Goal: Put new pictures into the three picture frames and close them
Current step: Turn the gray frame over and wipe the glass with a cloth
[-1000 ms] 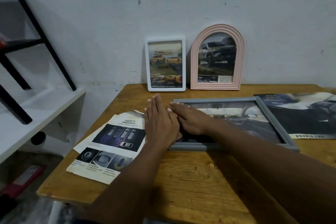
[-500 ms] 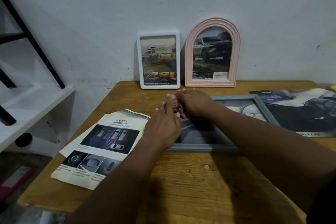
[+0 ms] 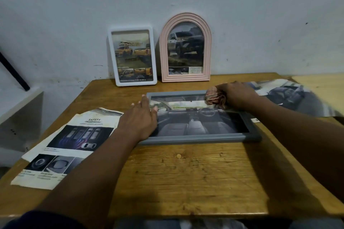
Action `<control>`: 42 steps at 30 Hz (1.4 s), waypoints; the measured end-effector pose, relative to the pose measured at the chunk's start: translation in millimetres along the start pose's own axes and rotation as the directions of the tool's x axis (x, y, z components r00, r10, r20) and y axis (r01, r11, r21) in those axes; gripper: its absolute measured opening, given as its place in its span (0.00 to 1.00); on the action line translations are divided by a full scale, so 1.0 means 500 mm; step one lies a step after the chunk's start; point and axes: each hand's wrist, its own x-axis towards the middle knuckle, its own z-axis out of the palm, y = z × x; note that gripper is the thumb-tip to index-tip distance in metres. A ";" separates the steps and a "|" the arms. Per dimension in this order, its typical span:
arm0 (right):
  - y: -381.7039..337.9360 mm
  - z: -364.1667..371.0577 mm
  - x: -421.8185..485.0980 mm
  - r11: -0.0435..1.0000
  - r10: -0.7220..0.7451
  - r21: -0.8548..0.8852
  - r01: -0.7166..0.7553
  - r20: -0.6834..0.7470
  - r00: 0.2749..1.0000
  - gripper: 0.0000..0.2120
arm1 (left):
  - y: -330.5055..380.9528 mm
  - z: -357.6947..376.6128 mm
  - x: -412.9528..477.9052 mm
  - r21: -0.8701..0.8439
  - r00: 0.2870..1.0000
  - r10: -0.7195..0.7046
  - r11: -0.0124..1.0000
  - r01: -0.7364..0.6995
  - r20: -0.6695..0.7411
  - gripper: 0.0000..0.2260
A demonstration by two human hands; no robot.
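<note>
A grey picture frame (image 3: 201,138) lies flat on the wooden table (image 3: 186,176), face up, with a car-interior picture in it. My left hand (image 3: 139,119) rests flat on the frame's left edge, fingers straight. My right hand (image 3: 236,95) grips a bunched reddish cloth (image 3: 215,96) pressed on the glass at the frame's far right corner. A white frame (image 3: 132,57) and a pink arched frame (image 3: 185,48) stand against the wall, both with truck pictures inside.
A "SAFETY" brochure sheet (image 3: 70,141) lies at the table's left. A large car print (image 3: 294,96) lies at the far right, behind my right arm. A white shelf (image 3: 18,106) stands left of the table, with a black bar above it.
My right hand, which lay beside my left hand at the frame's left end, has moved with the cloth across the glass to its far right corner. The left hand stays on the left edge.
</note>
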 end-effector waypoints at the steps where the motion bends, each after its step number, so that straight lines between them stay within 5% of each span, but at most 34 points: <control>1: 0.007 0.003 -0.002 1.000 0.011 0.004 -0.011 0.004 1.000 0.23 | 0.002 0.000 0.000 0.007 1.000 -0.003 1.000 0.003 -0.002 0.31; 6: -0.004 0.014 0.019 0.987 0.071 0.144 -0.069 -0.008 0.997 0.16 | 0.005 0.003 0.003 0.019 1.000 -0.020 1.000 0.020 -0.001 0.31; 11: -0.044 0.049 0.020 0.989 0.048 0.136 -0.055 0.049 0.998 0.34 | 0.008 0.002 0.004 0.018 1.000 -0.029 0.999 0.029 0.004 0.31; 16: -0.031 0.041 0.012 0.975 0.046 0.219 -0.029 -0.074 0.996 0.15 | 0.008 0.002 0.004 0.029 1.000 -0.021 0.999 0.020 0.003 0.31; 26: 0.028 -0.045 -0.191 0.957 0.091 0.283 -0.068 -0.070 0.993 0.18 | 0.015 -0.009 -0.009 0.035 0.999 0.027 0.999 -0.026 -0.025 0.31; 35: 0.026 -0.025 -0.441 0.953 0.061 0.296 -0.071 0.044 0.997 0.22 | 0.000 0.000 -0.005 -0.043 0.999 0.030 0.999 -0.032 -0.034 0.32; 42: 0.037 -0.104 -0.381 0.871 0.054 0.476 -0.123 0.156 0.986 0.25 | -0.002 -0.010 -0.013 -0.049 0.988 0.074 0.995 -0.082 -0.133 0.32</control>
